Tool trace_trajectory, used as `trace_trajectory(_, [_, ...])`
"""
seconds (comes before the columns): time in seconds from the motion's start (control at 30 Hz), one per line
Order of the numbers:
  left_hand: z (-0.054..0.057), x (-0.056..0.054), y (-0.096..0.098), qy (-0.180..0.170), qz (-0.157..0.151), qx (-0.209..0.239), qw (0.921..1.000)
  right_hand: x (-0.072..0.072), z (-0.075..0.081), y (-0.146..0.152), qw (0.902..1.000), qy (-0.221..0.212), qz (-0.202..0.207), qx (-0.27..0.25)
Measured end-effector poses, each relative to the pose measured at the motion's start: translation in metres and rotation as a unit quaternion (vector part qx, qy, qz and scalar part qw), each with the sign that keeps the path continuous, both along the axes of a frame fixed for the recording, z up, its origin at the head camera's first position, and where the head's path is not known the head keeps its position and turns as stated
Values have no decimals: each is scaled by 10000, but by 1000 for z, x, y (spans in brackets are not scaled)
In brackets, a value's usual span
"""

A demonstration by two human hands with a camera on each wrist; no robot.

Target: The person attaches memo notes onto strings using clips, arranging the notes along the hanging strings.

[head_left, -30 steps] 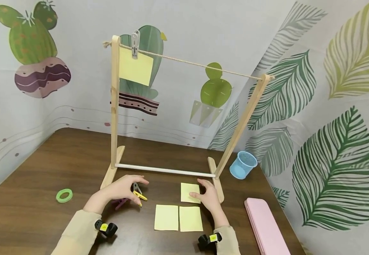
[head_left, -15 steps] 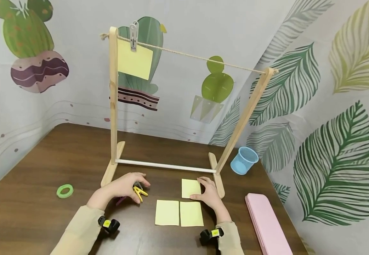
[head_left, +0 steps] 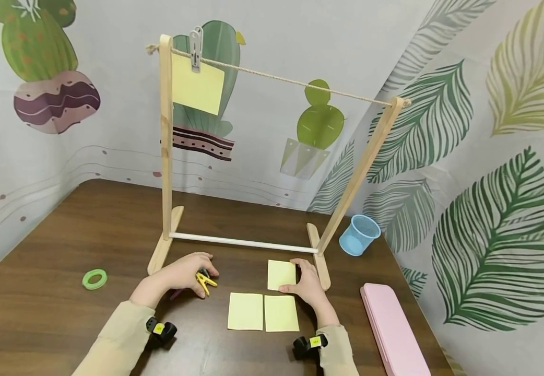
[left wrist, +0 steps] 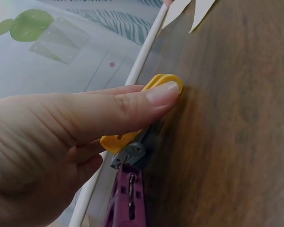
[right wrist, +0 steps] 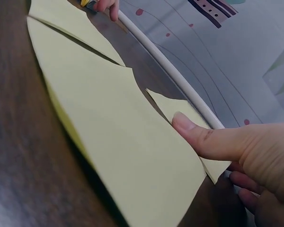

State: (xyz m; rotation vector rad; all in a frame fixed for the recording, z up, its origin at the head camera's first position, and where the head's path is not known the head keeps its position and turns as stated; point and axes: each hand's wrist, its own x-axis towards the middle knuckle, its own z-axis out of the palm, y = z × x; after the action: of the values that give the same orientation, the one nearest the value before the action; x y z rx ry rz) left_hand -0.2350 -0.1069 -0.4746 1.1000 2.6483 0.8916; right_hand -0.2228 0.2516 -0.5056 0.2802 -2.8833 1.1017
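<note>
My left hand [head_left: 185, 272] pinches a yellow clothespin [head_left: 204, 283] between thumb and fingers, low over the table. Beside it in the left wrist view are a grey clothespin [left wrist: 135, 150] and a purple clothespin [left wrist: 128, 201], partly hidden by the hand in the head view. With its thumb at the near edge and its fingers at the far right corner, my right hand [head_left: 310, 286] grips a yellow sticky note [head_left: 279, 275] on the table. Two more notes, a left note [head_left: 245, 312] and a right note [head_left: 281, 314], lie side by side nearer to me.
A wooden frame [head_left: 166, 141] with a string [head_left: 272, 77] and a white bottom bar [head_left: 244, 242] stands behind the hands. A grey clothespin [head_left: 196, 49] holds a yellow note [head_left: 197, 86] there. Around lie a green ring [head_left: 94, 279], blue mesh cup [head_left: 359, 235] and pink case [head_left: 394, 329].
My left hand has closed its thumb and fingers on the yellow clothespin and turned it slightly. My right hand has settled onto the far sticky note's edges. The head view has tilted a little.
</note>
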Motion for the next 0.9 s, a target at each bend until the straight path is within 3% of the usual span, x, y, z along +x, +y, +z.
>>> trace_trajectory(0.37, [-3, -5, -2, 191, 98, -20, 9998, -2, 1, -1, 9989, 204, -110, -402])
trace_trajectory(0.9, [-8, -3, 1, 152, -5, 46, 9999, -2, 1, -2, 9965, -151, -212, -793])
